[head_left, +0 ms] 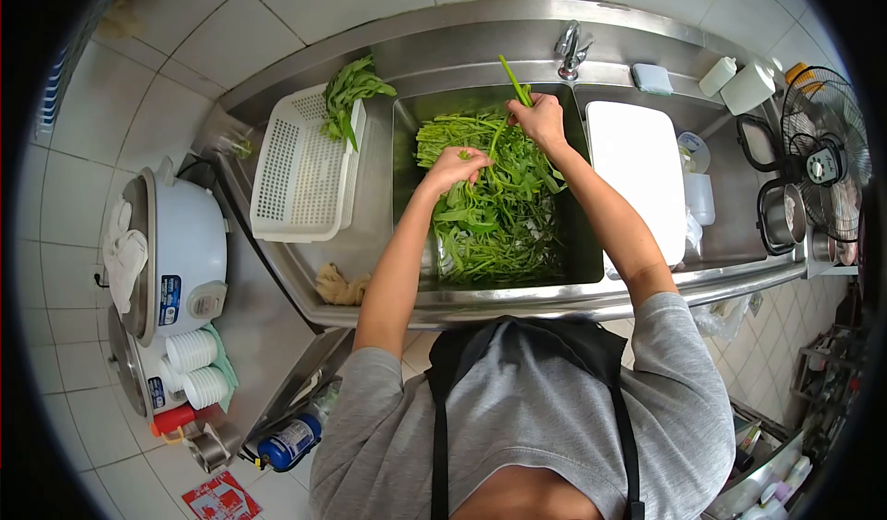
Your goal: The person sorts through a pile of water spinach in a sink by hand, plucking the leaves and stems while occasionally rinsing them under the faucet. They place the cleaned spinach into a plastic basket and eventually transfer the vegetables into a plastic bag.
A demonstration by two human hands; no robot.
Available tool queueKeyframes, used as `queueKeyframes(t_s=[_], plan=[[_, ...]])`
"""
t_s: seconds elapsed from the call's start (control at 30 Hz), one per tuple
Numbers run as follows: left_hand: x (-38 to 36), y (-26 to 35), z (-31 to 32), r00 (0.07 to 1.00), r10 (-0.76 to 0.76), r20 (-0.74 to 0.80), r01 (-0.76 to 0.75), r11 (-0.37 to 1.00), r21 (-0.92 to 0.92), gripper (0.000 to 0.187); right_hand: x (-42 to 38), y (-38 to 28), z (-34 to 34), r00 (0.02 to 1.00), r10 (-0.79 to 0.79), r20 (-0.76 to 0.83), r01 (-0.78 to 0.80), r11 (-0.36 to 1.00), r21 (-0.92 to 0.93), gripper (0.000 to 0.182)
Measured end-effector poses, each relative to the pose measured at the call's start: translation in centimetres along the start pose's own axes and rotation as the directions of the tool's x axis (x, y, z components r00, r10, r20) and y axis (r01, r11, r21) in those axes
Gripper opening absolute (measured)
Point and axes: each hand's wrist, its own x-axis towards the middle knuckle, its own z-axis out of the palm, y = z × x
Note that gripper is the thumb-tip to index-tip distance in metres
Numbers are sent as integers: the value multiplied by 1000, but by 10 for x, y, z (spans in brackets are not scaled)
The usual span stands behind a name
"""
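A sink basin (404,151) holds a heap of long-stemmed leafy greens (499,215) that look like water spinach. Over the heap, my right hand (540,118) is closed on a green stem (514,78) whose end points up toward the faucet. My left hand (460,168) pinches the lower part of what looks like the same water spinach, its fingertips close together. To the left stands a white perforated basket (300,174), with a bunch of leafy greens (353,95) hanging over its back right corner.
A white board (637,183) covers part of the right basin. The faucet (571,51) rises behind. A crumpled cloth (342,285) lies at the front left edge. Left are a large rice cooker (189,252) and stacked white bowls (199,368); a fan (822,155) stands right.
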Motion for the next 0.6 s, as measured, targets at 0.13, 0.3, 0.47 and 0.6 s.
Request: queueKeyframes(t_s=[0.13, 0.3, 0.47, 0.6], plan=[[0, 1, -3, 983, -68, -170, 44, 989, -140, 23, -7, -1, 7, 996, -48, -72, 52, 997, 56, 25], [8, -41, -16, 955, -212, -208, 64, 831, -553, 23, -12, -16, 2, 952, -123, -282, 189, 957, 222, 27], [-31, -54, -50, 977, 98, -187, -201, 711, -674, 27, -3, -13, -29, 964, -190, -186, 220, 963, 154, 29], [-34, -83, -93, 988, 124, -97, -151, 573, -806, 26, -21, 11, -35, 976, -212, 41, 203, 965, 165, 26]])
